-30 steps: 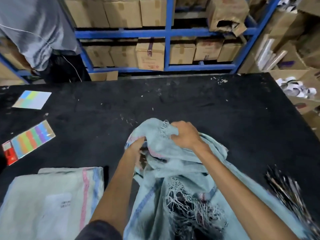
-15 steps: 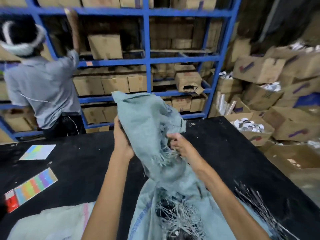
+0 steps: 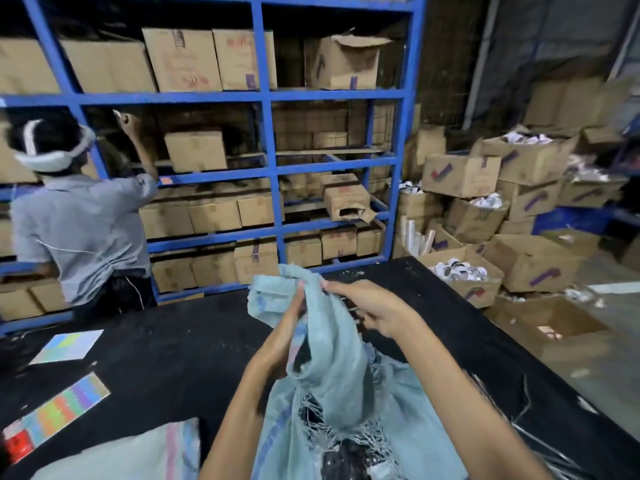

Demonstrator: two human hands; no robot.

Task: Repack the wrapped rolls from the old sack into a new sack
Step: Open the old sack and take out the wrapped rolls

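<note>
The left hand (image 3: pixel 285 329) and right hand (image 3: pixel 379 315) are gripping the torn old sack (image 3: pixel 341 379), fingers curled. The new sack (image 3: pixel 121 455) is lying flat near left, probably not filled yet.

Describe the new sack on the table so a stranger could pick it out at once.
Start at the black table and go to its near left edge, below the rainbow-striped card. The new sack lies flat there. Unlike the frayed old sack held up beside it, it is intact, with a pink and blue stripe.
</note>
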